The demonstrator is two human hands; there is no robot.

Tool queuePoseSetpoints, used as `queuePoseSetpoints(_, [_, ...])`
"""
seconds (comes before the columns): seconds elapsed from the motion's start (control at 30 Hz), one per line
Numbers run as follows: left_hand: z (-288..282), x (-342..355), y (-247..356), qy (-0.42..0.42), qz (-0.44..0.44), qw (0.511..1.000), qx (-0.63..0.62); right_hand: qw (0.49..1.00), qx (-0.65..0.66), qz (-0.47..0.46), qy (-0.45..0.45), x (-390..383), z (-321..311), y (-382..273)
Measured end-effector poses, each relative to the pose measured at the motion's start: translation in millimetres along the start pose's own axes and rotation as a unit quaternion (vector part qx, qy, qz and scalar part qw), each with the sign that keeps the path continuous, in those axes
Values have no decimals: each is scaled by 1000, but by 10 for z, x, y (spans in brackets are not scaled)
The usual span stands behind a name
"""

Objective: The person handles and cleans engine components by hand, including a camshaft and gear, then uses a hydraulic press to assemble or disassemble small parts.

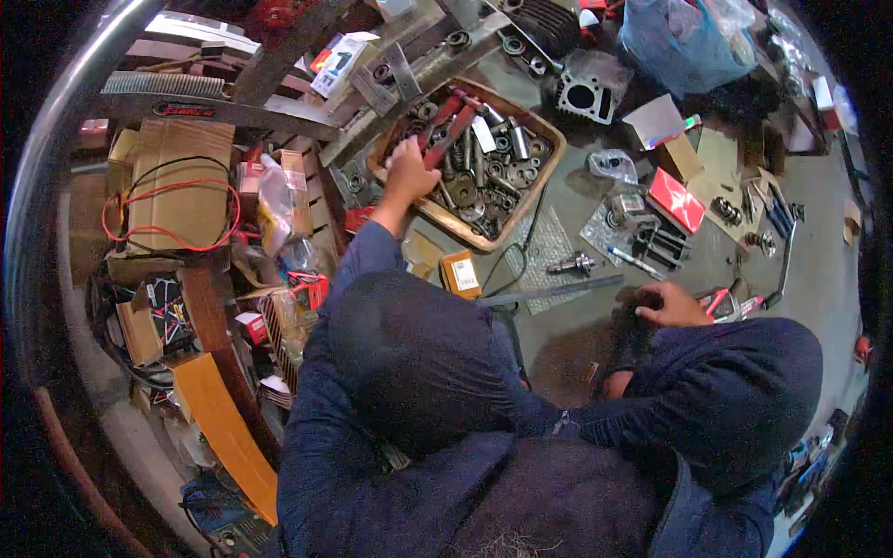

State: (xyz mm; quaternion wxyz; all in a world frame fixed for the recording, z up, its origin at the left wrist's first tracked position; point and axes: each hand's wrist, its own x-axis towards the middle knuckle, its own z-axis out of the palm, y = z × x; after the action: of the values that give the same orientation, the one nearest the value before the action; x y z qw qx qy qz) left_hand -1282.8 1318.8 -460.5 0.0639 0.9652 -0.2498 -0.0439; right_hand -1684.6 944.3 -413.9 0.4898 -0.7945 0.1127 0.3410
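Note:
A shallow wooden tray (551, 177) full of greasy metal parts, gears and shafts among them, lies ahead of me on the grey bench. My left hand (412, 175) reaches over its left side. Its fingers close around the near end of a red two-armed tool (454, 119) that lies across the parts. On the right, my right hand (673, 305) rests low over the bench with its fingers loosely bent and nothing visible in them. Close by it are a white-and-blue marker (636, 263) and a flat grey strip (553, 291). A metal shaft part (573, 264) lies on bubble wrap.
Behind the tray stand a metal engine cylinder (593, 86) and a blue plastic bag (684, 46). To the right lies a red-and-white box (675, 201). A small orange-brown box (459, 273) sits before the tray. Cardboard boxes (181, 177) and packages crowd the left.

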Motion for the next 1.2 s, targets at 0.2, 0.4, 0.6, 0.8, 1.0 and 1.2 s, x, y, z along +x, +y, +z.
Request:
queuePoseSetpoints(0.2, [-4,-302,351,-10,-78,995,-55,998,-2,-47,33,-14,52,127])
queuePoseSetpoints(0.4, [-79,-849,874,-7,-53,991,-122,999,5,-39,23,63,46,193])
queuePoseSetpoints(0.6, [-107,-1055,1153,-33,15,998,-53,999,-10,-41,10,99,33,179])
queuePoseSetpoints(0.8, [-18,-1158,1210,-84,-34,986,-142,999,-3,-48,22,62,28,154])
queuePoseSetpoints(1.0, [-105,-733,887,8,-137,966,-218,998,65,1,19,37,69,233])
queuePoseSetpoints(1.2, [-191,-339,440,119,-72,990,12,999,-6,-29,39,49,89,284])
